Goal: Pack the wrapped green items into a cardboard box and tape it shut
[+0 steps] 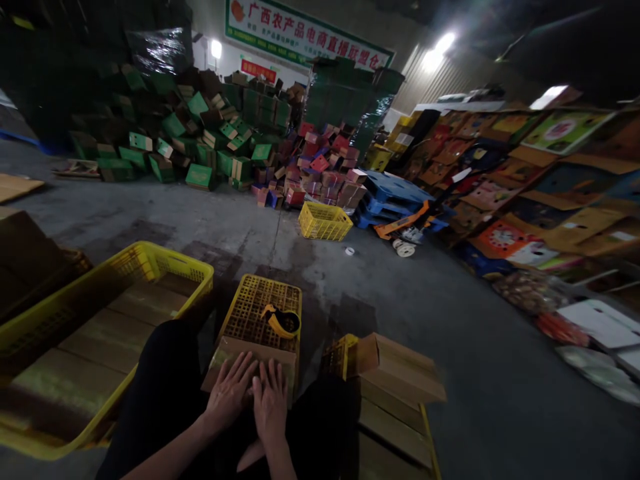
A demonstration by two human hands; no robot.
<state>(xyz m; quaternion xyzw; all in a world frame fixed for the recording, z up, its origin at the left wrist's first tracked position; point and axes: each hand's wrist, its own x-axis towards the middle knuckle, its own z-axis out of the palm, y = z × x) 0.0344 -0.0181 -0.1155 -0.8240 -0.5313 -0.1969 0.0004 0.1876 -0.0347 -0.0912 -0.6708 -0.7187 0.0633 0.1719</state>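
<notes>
Head view: we've got left hand (231,393) & right hand (271,401) flat, fingers open, pressing the brown cardboard box (250,363) on the upturned yellow plastic crate (260,303) w/ a yellow tape dispenser (283,321). Prob. folding flaps; next needs tape.

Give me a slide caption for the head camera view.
Both hands, left and right, press flat on a cardboard box atop a yellow crate.

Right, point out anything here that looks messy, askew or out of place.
The green boxes and red boxes at the back lie in tumbled heaps, many tipped over, not stacked. A tape roll sits loose on the floor. Both hands, left and right, rest flat on a cardboard box.
</notes>
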